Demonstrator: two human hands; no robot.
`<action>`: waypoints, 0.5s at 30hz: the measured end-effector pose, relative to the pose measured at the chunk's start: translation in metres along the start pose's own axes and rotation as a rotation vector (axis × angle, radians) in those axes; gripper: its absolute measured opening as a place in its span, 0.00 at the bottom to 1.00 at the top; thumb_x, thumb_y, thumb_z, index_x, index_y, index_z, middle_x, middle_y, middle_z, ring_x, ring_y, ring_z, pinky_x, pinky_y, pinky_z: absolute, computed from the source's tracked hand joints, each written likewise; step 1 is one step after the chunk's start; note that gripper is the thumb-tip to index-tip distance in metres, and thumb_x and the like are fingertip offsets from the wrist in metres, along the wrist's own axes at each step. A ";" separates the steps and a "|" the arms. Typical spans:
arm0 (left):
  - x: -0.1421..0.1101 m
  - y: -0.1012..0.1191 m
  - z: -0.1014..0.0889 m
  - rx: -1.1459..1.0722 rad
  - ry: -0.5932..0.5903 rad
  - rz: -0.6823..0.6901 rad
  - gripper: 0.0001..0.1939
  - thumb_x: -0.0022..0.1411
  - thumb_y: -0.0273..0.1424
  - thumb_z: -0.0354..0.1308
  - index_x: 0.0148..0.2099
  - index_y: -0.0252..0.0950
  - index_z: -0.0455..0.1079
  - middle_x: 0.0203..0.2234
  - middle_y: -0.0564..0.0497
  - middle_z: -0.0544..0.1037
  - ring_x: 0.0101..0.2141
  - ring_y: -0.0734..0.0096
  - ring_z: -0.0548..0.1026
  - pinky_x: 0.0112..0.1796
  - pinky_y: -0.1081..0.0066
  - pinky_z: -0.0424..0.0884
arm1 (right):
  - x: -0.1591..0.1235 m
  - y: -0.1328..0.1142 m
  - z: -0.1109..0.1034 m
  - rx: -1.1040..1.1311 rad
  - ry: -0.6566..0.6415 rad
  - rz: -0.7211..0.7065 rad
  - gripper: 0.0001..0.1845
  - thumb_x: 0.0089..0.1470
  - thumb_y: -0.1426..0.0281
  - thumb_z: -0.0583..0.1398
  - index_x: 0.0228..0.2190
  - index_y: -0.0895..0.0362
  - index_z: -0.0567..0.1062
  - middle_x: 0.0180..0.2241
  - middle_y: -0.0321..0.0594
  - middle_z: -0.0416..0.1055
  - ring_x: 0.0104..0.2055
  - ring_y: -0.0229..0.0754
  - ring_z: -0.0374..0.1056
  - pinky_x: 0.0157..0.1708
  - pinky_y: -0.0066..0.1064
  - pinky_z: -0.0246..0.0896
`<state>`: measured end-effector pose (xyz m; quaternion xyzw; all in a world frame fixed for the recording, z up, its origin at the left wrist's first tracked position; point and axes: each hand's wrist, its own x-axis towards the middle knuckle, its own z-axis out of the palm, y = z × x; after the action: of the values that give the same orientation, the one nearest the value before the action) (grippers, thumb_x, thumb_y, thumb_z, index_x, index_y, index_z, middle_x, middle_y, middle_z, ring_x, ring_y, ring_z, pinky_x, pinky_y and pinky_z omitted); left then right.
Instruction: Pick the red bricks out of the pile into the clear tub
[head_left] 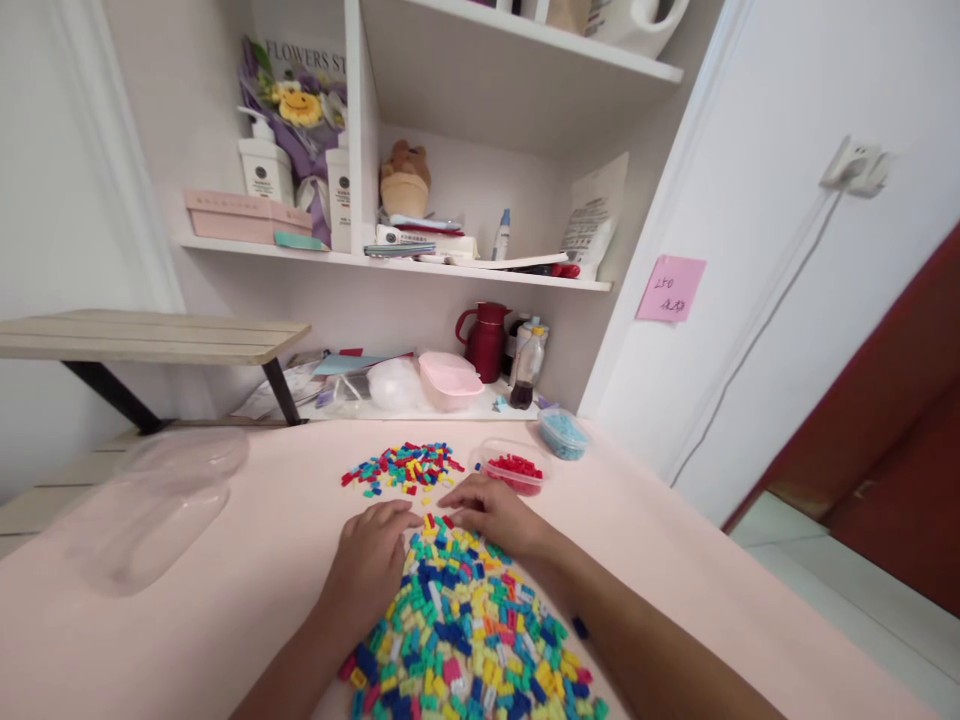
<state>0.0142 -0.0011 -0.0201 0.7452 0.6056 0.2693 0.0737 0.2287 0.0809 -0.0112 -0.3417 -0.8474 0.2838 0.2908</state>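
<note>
A big heap of small plastic building bricks (465, 620) in many colours spreads over the near part of the pink tabletop. At the far tip of this heap, my left hand (373, 550) rests on its left side, fingers stretched toward the middle. From the right, my right hand (495, 512) reaches in with its fingers and thumb apart, close to a few red and yellow bricks; I see nothing held in it. Beyond both hands lies a smaller brick pile (405, 467). A clear tub of red bricks (515, 470) stands just behind my right hand.
A clear tub of light blue bricks (564, 436) sits at the table's back right. Empty clear plastic containers (161, 510) lie on the left. Along the back are a pink bowl (450, 380), a red jug (486, 343) and a bottle (528, 370). A wooden stand (150, 335) rises at left.
</note>
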 end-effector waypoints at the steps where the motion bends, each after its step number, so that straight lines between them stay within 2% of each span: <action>1: 0.000 0.000 0.000 0.002 -0.001 0.003 0.21 0.60 0.22 0.45 0.46 0.45 0.75 0.53 0.51 0.75 0.55 0.63 0.69 0.54 0.56 0.62 | 0.000 0.000 0.001 -0.025 0.003 -0.006 0.11 0.53 0.69 0.64 0.40 0.52 0.81 0.37 0.40 0.73 0.37 0.41 0.69 0.40 0.30 0.63; 4: 0.000 0.000 -0.001 0.007 -0.007 0.004 0.22 0.60 0.22 0.45 0.46 0.45 0.75 0.53 0.51 0.75 0.55 0.63 0.69 0.54 0.56 0.62 | 0.000 -0.003 0.005 -0.076 0.032 -0.006 0.08 0.51 0.70 0.65 0.35 0.52 0.81 0.35 0.38 0.73 0.36 0.40 0.68 0.38 0.30 0.61; 10: -0.002 0.001 -0.001 0.005 -0.011 0.006 0.22 0.60 0.22 0.44 0.46 0.45 0.75 0.53 0.51 0.75 0.55 0.63 0.69 0.53 0.55 0.62 | 0.000 -0.005 0.006 0.053 0.044 0.078 0.06 0.45 0.73 0.67 0.28 0.56 0.76 0.24 0.31 0.67 0.25 0.34 0.60 0.24 0.24 0.52; 15: -0.002 0.002 -0.003 0.002 -0.015 -0.002 0.22 0.60 0.22 0.45 0.46 0.45 0.75 0.53 0.51 0.75 0.56 0.63 0.69 0.54 0.55 0.62 | -0.001 -0.003 0.008 0.076 0.060 0.101 0.07 0.43 0.74 0.67 0.27 0.56 0.74 0.23 0.29 0.65 0.25 0.33 0.58 0.24 0.23 0.50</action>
<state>0.0140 -0.0036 -0.0177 0.7466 0.6061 0.2629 0.0777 0.2223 0.0760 -0.0144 -0.3810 -0.8086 0.3198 0.3143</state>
